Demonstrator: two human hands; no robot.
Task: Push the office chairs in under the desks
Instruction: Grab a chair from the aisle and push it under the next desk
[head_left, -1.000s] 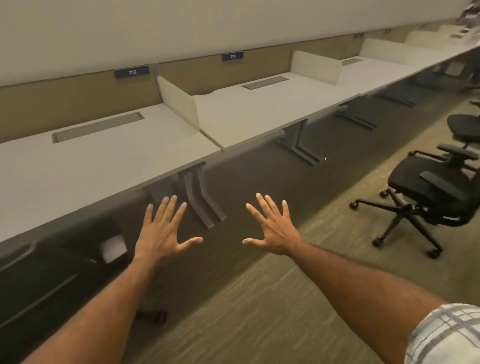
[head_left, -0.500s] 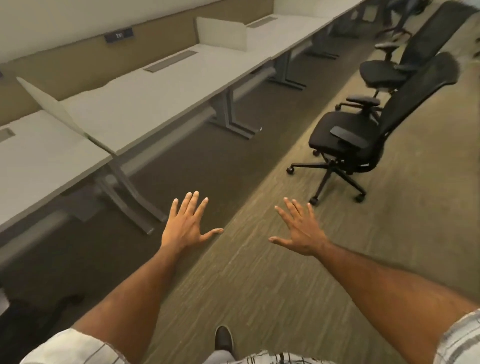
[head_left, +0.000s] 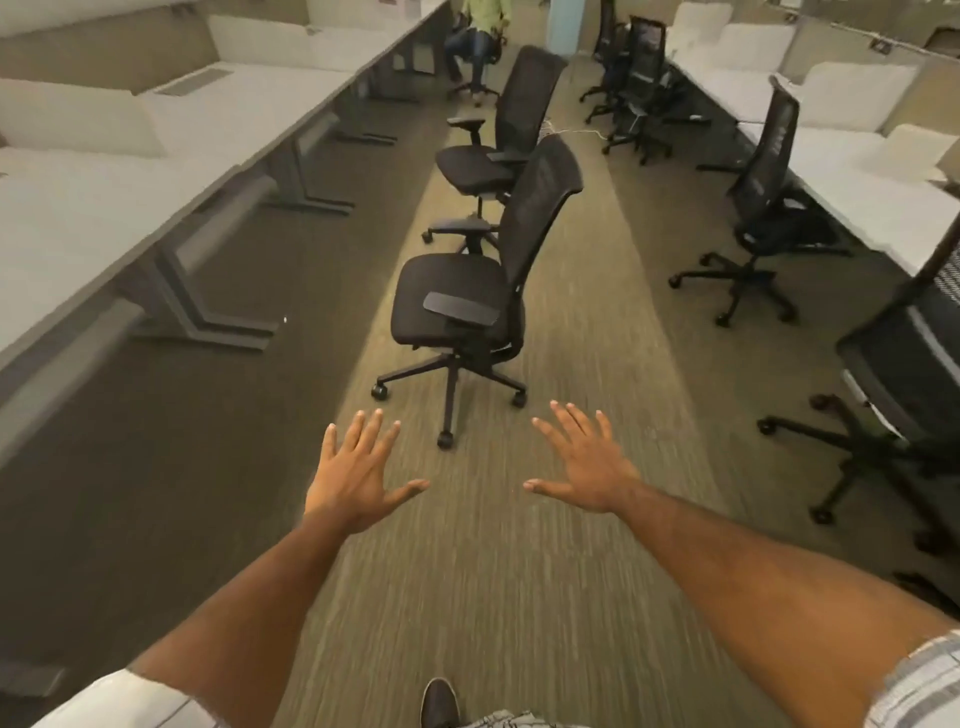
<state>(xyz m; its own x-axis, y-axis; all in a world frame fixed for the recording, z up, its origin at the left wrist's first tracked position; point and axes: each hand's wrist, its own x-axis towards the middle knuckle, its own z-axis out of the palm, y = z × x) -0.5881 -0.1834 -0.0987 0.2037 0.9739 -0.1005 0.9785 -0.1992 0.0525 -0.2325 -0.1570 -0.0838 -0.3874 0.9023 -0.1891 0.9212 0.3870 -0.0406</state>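
A black mesh-backed office chair (head_left: 457, 296) stands in the middle of the aisle, its seat turned toward the left row of white desks (head_left: 78, 223). Behind it stands a second black chair (head_left: 493, 156), also out in the aisle. My left hand (head_left: 358, 473) and my right hand (head_left: 587, 462) are stretched out in front of me, fingers spread, holding nothing. Both hands are short of the near chair and touch nothing.
A right row of desks (head_left: 857, 171) has black chairs (head_left: 763, 208) at it, one close at the right edge (head_left: 904, 395). More chairs (head_left: 634, 78) stand far down the aisle. A person (head_left: 475, 36) sits at the far end. My shoe (head_left: 439, 701) is on the carpet.
The view has swung right, from facing the left desks to looking down the aisle. The near chair now lies straight ahead. My hands stay open and outstretched.
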